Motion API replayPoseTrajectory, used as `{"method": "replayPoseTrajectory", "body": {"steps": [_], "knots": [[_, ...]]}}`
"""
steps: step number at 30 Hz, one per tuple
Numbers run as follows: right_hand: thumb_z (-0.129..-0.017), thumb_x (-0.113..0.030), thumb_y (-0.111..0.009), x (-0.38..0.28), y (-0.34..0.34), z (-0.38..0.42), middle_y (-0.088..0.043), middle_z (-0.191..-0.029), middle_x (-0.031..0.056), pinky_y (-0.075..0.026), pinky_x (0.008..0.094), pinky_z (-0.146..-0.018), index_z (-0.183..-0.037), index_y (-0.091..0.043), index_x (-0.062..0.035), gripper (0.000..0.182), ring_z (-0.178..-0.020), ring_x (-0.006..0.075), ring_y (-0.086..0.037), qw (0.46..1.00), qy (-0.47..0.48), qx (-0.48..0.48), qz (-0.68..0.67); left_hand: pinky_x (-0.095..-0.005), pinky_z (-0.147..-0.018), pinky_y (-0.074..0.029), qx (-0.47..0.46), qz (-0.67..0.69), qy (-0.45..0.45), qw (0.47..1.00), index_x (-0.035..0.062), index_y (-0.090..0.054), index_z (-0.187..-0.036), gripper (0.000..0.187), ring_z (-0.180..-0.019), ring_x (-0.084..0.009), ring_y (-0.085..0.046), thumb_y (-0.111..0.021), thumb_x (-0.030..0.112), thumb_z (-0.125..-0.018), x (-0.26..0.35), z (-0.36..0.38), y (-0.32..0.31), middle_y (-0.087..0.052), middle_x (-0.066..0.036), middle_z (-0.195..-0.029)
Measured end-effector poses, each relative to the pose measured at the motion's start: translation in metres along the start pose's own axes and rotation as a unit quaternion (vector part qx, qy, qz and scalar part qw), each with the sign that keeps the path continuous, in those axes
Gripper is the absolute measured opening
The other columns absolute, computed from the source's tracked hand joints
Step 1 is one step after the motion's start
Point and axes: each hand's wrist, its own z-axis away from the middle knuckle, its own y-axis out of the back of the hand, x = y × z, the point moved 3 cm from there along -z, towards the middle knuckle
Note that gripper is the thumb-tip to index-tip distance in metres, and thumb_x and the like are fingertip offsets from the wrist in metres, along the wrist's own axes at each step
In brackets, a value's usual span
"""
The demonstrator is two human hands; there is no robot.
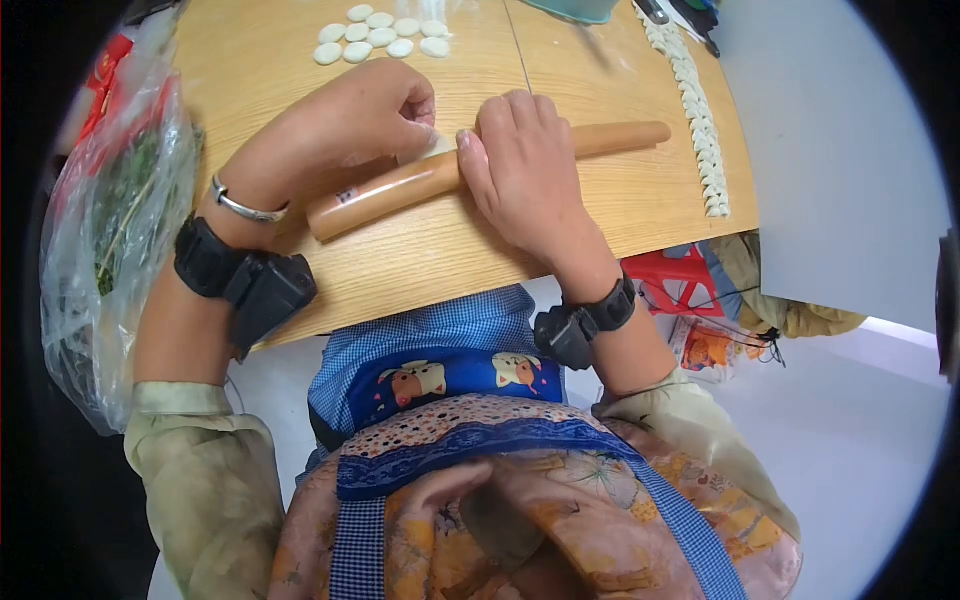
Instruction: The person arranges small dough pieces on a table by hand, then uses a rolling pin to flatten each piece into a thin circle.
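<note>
A thick wooden rolling pin [390, 193] lies slantwise across the table near its front edge. My right hand [525, 165] is closed over its middle, the thumb along the near side. Just behind the pin, my left hand [385, 108] is bent at the wrist, its fingers curled at the edge of a pale dough wrapper [437, 147]. Only a small part of that wrapper shows between the hand and the pin. Flour marks my right thumb.
Several flat dough rounds [381, 37] lie at the back of the wooden table [590, 85]. A long row of folded dumplings [697, 110] runs down the right side. A teal bowl [580, 8] stands at the back. Left is a plastic bag of greens [130, 200]; a red stool [672, 283] stands below.
</note>
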Motion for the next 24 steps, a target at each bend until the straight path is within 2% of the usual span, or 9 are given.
{"method": "replayPoseTrajectory", "body": {"steps": [3,6,10,16,19,24], "knots": [[-0.091,-0.027,-0.063,0.007,-0.01,-0.021,-0.058,-0.097,0.0136,-0.042,0.0467,-0.08,-0.099,-0.06,-0.0021,0.027,-0.095,0.0326,-0.053,1.0,-0.003,-0.003,0.03,-0.0295,-0.061,-0.045,-0.008,0.015,0.015,1.0,-0.0035,-0.064,-0.081,0.017,-0.066,-0.0102,-0.052,-0.068,0.012,-0.086,-0.005,-0.003,0.0,-0.061,-0.005,-0.068],[-0.091,-0.028,-0.062,0.008,-0.014,-0.028,-0.06,-0.098,0.0131,-0.042,0.0465,-0.082,-0.099,-0.061,-0.003,0.026,-0.097,0.0321,-0.054,1.0,-0.008,0.002,0.024,-0.0291,-0.062,-0.045,0.01,-0.014,-0.016,1.0,-0.0032,-0.064,-0.081,0.016,-0.066,-0.0101,-0.053,-0.068,0.012,-0.086,-0.004,-0.003,0.003,-0.061,-0.005,-0.069],[-0.091,-0.027,-0.063,0.003,-0.002,-0.011,-0.06,-0.101,0.0138,-0.041,0.0469,-0.084,-0.101,-0.06,-0.003,0.026,-0.099,0.0326,-0.054,1.0,0.002,-0.001,0.014,-0.0291,-0.063,-0.046,-0.013,0.01,0.002,1.0,-0.0032,-0.064,-0.083,0.015,-0.067,-0.0099,-0.053,-0.067,0.011,-0.087,-0.007,-0.005,0.001,-0.062,-0.004,-0.07],[-0.09,-0.027,-0.065,-0.009,0.016,0.03,-0.057,-0.107,0.0158,-0.038,0.05,-0.095,-0.106,-0.057,-0.0041,0.029,-0.104,0.0354,-0.052,0.999,0.004,-0.019,-0.037,-0.0287,-0.062,-0.047,-0.015,0.005,-0.017,1.0,-0.0032,-0.064,-0.083,0.017,-0.067,-0.0103,-0.055,-0.069,0.013,-0.084,-0.009,-0.007,0.001,-0.062,-0.004,-0.07],[-0.089,-0.027,-0.065,-0.012,0.018,0.041,-0.056,-0.113,0.0171,-0.032,0.0548,-0.107,-0.113,-0.057,-0.0037,0.035,-0.113,0.0379,-0.051,0.999,-0.012,-0.025,-0.037,-0.0292,-0.061,-0.046,-0.004,-0.007,-0.022,1.0,-0.003,-0.065,-0.084,0.018,-0.066,-0.0111,-0.056,-0.07,0.015,-0.083,-0.006,-0.006,0.002,-0.063,-0.005,-0.069],[-0.089,-0.027,-0.066,-0.012,0.016,0.039,-0.056,-0.114,0.0168,-0.032,0.0545,-0.107,-0.113,-0.057,-0.0038,0.035,-0.113,0.0372,-0.051,0.999,-0.009,-0.005,-0.04,-0.0297,-0.058,-0.046,0.02,-0.07,-0.009,0.997,-0.0026,-0.066,-0.082,0.015,-0.063,-0.012,-0.057,-0.071,0.011,-0.082,0.009,0.002,-0.005,-0.062,-0.005,-0.065]]}}
